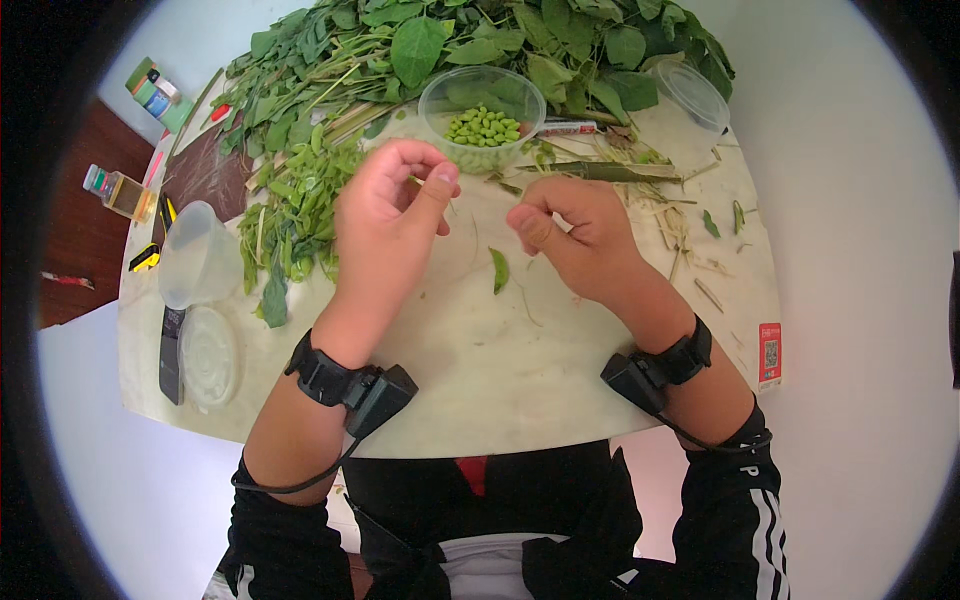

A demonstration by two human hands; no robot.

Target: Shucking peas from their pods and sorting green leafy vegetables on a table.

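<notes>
My left hand (pixel 400 195) is raised over the table just in front of the clear round bowl (pixel 535 115). Its fingers curl in and the thumb meets them; whatever they may hold is hidden. To the right, my right hand (pixel 580 230) is closed too, thumb against its bent fingers, with no object discernible in it. The two hands are apart. On the tabletop between them lies one green bean pod (pixel 499 270). Shelled green beans (pixel 482 127) cover the bottom of the bowl. Beside my left hand is a heap of green pods (pixel 300 205).
Leafy stalks (pixel 415 50) pile along the back. A clear lid (pixel 692 95) leans at the far right, near stem scraps (pixel 670 215). At left are a translucent tub (pixel 200 258), another lid (pixel 208 355), a phone (pixel 171 365), a yellow cutter (pixel 145 258) and a bottle (pixel 120 193).
</notes>
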